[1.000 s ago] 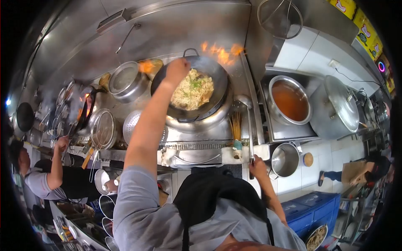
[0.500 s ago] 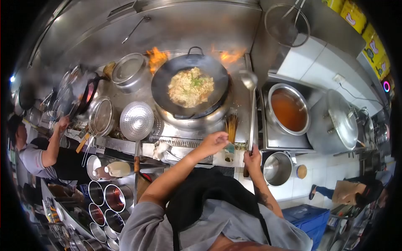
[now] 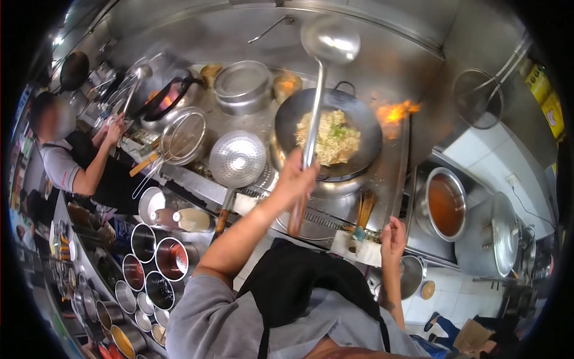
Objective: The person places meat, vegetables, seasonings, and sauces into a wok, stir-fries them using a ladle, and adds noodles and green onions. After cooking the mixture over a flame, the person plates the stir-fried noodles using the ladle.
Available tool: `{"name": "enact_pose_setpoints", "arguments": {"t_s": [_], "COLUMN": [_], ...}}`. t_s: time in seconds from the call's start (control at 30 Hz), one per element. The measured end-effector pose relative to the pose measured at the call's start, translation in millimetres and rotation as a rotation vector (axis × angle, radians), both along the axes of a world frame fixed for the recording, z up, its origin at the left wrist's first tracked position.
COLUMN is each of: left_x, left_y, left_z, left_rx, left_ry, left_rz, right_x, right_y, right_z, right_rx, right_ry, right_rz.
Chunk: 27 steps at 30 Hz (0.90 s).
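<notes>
Black cloth is worn in front as an apron (image 3: pixel 299 269), over a grey shirt. Beyond it, a metal ladle (image 3: pixel 317 110) is gripped by the left hand (image 3: pixel 297 180), the fingers wrapped around the handle just above its wooden end. To the right, the right hand (image 3: pixel 393 238) is raised near the counter edge, its grip loose, with the fingers bent and parted. Just beside it, a bamboo brush (image 3: pixel 365 209) is seen upright. At the left, a round strainer (image 3: pixel 237 158) is laid face up, its handle pointed back toward the apron. Farther forward, noodles (image 3: pixel 339 146) topped with green shreds are held in a dark wok (image 3: pixel 372 131). The wok is crossed from above by the ladle's handle, and the ladle's bowl is seen past the far rim. Flames (image 3: pixel 396 112) are thrown up beside the wok's right side.
</notes>
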<state>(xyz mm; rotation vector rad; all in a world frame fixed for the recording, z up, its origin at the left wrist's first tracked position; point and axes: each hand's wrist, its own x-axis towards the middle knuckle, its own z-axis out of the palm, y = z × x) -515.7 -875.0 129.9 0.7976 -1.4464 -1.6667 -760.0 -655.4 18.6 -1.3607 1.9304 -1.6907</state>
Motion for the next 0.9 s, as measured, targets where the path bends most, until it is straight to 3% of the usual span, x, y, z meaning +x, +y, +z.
{"name": "enact_pose_setpoints", "arguments": {"t_s": [0.07, 0.1, 0.2, 0.27, 0.3, 0.33, 0.4, 0.53, 0.6, 0.7, 0.8, 0.9], "left_x": [27.1, 42.9, 87.6, 122.1, 137.2, 149.3, 170.5, 195.5, 174.4, 175.5, 169.2, 159.6], "left_y": [-32.0, -29.0, -16.0, -42.9, -60.9, -87.7, -145.1, -292.7, -295.3, -361.4, -407.7, -423.8], "left_z": [15.9, 20.1, -21.7, -50.3, -48.6, -43.5, -52.4, -93.5, -42.9, -79.7, -99.2, -109.8], "left_rx": [-0.053, 0.039, 0.137, 0.101, 0.046, -0.013, -0.189, -0.432, -0.218, -0.100, -0.094, 0.490], "left_ry": [0.096, 0.211, -0.038, -0.098, -0.272, -0.445, -0.429, -0.831, -0.848, -0.865, -1.118, -0.285], "left_rz": [0.060, 0.040, 0.244, 0.387, 0.426, 0.466, 0.549, 0.659, 0.599, 0.564, 0.260, 0.283], "right_x": [8.0, 15.0, 19.3, 27.1, 37.0, 39.7, 43.1, 56.2, 67.5, 77.8, 85.6, 89.8], "right_y": [-0.6, -3.5, -13.0, -14.9, -15.1, -15.6, -14.0, -16.8, -18.3, -8.8, -1.0, 2.2], "right_z": [-5.1, 1.5, -6.1, -3.1, 9.9, 11.7, 9.6, 1.3, 10.6, 4.8, 0.1, -7.6], "right_rx": [0.056, 0.083, 0.090, 0.098, 0.186, 0.190, 0.198, 0.152, 0.232, 0.317, 0.361, 0.400], "right_ry": [0.109, 0.120, 0.158, 0.181, 0.121, 0.126, 0.135, 0.116, 0.134, 0.089, 0.084, 0.076], "right_rz": [-0.010, -0.007, -0.009, -0.019, -0.062, -0.070, -0.076, -0.097, -0.098, -0.159, -0.204, -0.224]}}
